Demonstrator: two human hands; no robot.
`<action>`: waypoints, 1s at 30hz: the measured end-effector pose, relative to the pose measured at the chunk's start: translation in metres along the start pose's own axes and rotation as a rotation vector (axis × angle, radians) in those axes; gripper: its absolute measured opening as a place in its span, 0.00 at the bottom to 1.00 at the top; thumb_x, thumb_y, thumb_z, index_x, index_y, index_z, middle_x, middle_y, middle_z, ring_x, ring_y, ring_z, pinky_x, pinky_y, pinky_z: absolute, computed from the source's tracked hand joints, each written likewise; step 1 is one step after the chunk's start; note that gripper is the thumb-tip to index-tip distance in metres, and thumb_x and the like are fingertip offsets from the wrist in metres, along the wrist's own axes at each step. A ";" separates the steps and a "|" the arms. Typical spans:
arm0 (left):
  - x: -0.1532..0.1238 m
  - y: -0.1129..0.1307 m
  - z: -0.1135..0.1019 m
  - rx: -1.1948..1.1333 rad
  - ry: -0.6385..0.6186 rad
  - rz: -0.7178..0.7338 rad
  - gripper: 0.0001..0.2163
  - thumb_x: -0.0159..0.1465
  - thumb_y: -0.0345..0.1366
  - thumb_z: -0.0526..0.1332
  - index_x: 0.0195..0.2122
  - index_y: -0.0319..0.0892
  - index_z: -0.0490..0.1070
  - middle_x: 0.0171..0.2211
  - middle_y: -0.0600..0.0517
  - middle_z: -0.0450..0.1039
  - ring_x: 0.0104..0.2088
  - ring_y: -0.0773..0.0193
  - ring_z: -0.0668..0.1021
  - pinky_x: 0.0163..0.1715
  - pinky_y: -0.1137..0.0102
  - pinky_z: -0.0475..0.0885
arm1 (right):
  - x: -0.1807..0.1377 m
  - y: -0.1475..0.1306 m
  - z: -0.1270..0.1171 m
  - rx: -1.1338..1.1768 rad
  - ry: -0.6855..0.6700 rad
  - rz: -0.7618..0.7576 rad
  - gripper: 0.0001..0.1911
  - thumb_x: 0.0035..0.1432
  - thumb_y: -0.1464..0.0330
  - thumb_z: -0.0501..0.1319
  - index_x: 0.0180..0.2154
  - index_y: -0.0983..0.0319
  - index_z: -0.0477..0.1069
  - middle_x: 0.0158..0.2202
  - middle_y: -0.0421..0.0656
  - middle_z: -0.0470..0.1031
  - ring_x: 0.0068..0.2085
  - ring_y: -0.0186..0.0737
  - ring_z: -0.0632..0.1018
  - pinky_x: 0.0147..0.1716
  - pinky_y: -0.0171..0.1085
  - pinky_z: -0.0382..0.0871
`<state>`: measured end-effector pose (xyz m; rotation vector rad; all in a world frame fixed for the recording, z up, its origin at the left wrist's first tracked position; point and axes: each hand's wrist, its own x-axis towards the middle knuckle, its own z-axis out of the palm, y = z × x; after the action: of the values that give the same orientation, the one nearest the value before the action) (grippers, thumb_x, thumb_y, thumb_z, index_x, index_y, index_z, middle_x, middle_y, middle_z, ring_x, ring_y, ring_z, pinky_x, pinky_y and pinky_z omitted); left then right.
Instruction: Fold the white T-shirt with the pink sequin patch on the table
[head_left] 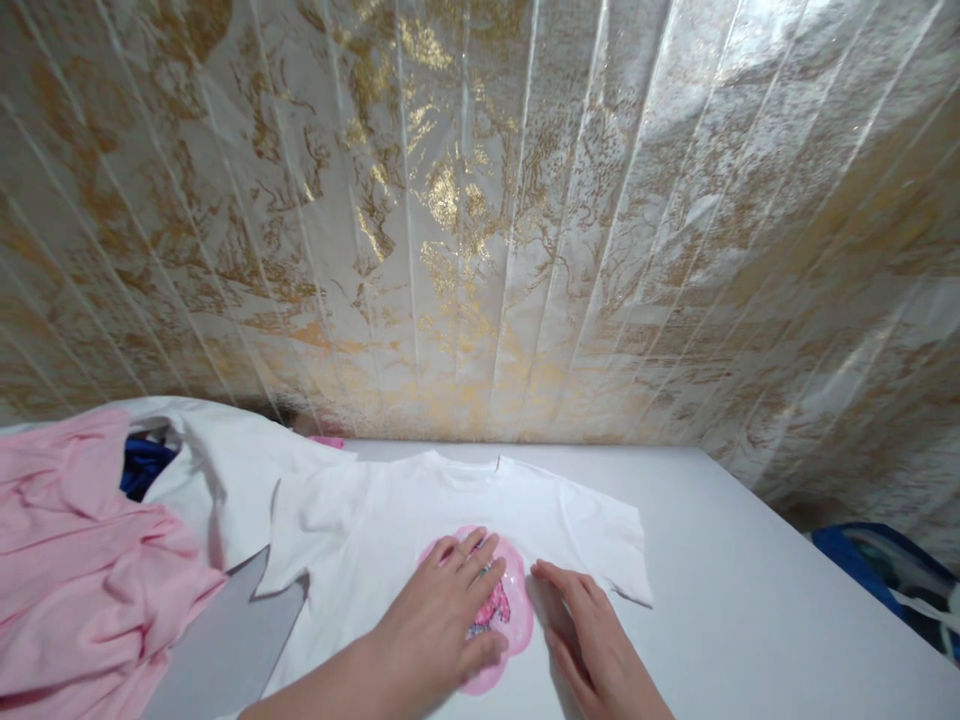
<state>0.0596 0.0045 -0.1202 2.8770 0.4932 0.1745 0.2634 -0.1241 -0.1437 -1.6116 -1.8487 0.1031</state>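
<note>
from here i see my l hand splayed flat on the pink print of the white t-shirt, near ctr of the table; r hand loosely curled just right, nothing visibly gripped. tee's prob light, floppy; best hold: shoulders.

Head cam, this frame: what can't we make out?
All in the head view:
Pink print: its left part and much of its middle are hidden under the left hand.
White T-shirt: lower hem cut off by the bottom edge.
Blue item: mostly covered by pink cloth and white cloth.
Blue-edged item, far right: cut off by the right edge.
</note>
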 end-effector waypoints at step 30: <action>0.004 0.037 0.008 0.126 -0.037 0.011 0.27 0.59 0.40 0.68 0.59 0.44 0.65 0.69 0.42 0.40 0.67 0.41 0.52 0.60 0.48 0.57 | -0.001 -0.001 0.001 -0.002 0.003 -0.012 0.29 0.60 0.76 0.53 0.61 0.57 0.52 0.54 0.49 0.69 0.52 0.44 0.72 0.50 0.44 0.73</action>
<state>0.0760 -0.0294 -0.1189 3.0003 0.4989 0.0946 0.2623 -0.1244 -0.1444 -1.6008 -1.8569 0.0928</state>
